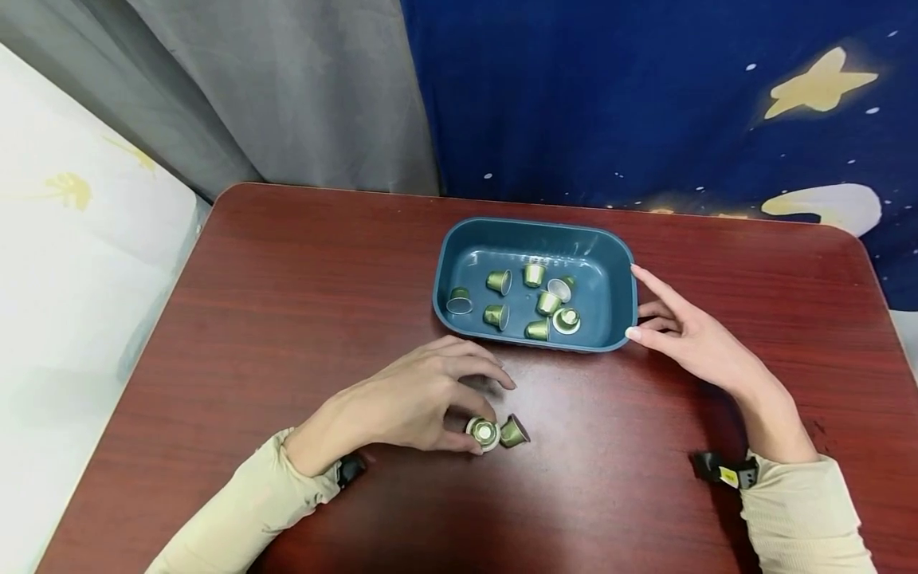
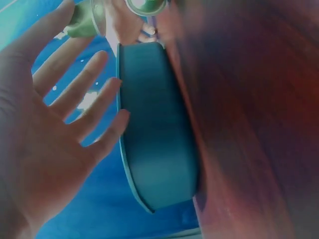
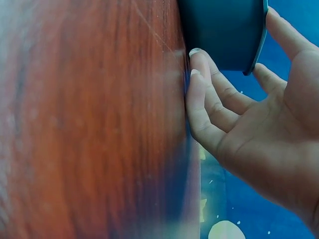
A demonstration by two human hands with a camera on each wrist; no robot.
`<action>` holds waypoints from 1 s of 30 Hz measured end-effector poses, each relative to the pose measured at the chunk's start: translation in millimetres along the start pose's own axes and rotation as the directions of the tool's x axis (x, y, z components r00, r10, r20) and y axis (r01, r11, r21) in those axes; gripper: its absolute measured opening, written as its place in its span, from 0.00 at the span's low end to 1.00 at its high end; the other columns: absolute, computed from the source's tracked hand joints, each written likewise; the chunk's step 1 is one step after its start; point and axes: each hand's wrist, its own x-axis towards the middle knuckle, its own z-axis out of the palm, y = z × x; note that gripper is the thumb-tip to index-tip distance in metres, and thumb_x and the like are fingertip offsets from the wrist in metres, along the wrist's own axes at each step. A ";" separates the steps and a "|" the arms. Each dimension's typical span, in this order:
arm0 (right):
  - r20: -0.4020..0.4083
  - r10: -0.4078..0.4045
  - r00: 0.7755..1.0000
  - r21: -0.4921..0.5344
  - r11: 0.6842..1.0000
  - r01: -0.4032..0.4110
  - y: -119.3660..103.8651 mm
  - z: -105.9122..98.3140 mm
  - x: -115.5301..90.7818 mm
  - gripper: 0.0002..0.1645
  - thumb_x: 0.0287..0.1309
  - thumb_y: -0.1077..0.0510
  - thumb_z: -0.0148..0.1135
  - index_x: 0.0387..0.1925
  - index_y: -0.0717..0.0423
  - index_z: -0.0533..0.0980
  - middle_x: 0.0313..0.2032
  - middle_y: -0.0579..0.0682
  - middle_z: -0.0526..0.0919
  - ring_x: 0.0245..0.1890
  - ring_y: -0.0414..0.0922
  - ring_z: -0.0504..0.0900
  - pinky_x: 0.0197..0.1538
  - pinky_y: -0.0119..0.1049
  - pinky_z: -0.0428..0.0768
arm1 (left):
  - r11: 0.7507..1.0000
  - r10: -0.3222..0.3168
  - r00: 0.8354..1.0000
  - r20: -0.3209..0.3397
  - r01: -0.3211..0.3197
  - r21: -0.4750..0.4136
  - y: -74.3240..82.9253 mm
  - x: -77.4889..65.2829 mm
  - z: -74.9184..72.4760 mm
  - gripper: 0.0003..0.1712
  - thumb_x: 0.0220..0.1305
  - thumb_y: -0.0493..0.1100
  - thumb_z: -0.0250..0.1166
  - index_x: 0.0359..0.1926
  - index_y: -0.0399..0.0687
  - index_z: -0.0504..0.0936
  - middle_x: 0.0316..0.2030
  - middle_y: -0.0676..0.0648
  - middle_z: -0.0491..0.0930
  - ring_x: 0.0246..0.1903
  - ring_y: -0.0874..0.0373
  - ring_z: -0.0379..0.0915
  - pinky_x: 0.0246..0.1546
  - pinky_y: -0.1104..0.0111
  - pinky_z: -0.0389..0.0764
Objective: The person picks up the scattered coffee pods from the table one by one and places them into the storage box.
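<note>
My left hand [image 1: 423,395] pinches a green coffee capsule [image 1: 484,433] between thumb and index finger, its wide rim facing down; the other fingers are spread. Right beside it on the table, a second green capsule [image 1: 514,430] lies tipped over. In the left wrist view the held capsule [image 2: 82,21] shows at the thumb and index fingertips. My right hand [image 1: 696,339] touches the right end of a blue plastic bin [image 1: 610,319], index finger and thumb at the rim. Several green capsules [image 1: 534,275] lie scattered inside the bin.
The reddish-brown wooden table [image 1: 301,263] has rounded far corners. Behind it hang a grey curtain [image 1: 308,88] and a dark blue curtain [image 1: 610,104] with stars. A white surface [image 1: 79,263] borders the left edge. Dark wrist devices sit at both sleeve cuffs.
</note>
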 end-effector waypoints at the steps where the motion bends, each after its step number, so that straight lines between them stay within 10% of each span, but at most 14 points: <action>1: -0.002 -0.003 1.000 0.002 1.000 0.003 0.1 -0.6 -0.3 0.49 0.68 0.56 0.62 0.78 0.29 0.45 0.51 0.60 0.79 0.45 0.39 0.83 0.46 0.23 0.76 | 1.000 0.010 1.000 -0.016 -0.010 0.005 0.3 1.6 -2.4 0.13 0.53 0.59 0.75 0.36 0.61 0.89 0.57 0.58 0.76 0.62 0.61 0.66 0.64 0.63 0.65; 30: 0.010 0.008 1.000 0.014 1.000 -0.008 0.3 1.0 -0.6 0.49 0.68 0.55 0.62 0.78 0.28 0.45 0.51 0.59 0.80 0.46 0.44 0.84 0.46 0.24 0.76 | 0.997 -0.048 0.978 -0.203 0.057 0.042 -23.3 8.6 -38.2 0.12 0.52 0.49 0.77 0.39 0.59 0.86 0.57 0.56 0.78 0.56 0.59 0.71 0.55 0.65 0.68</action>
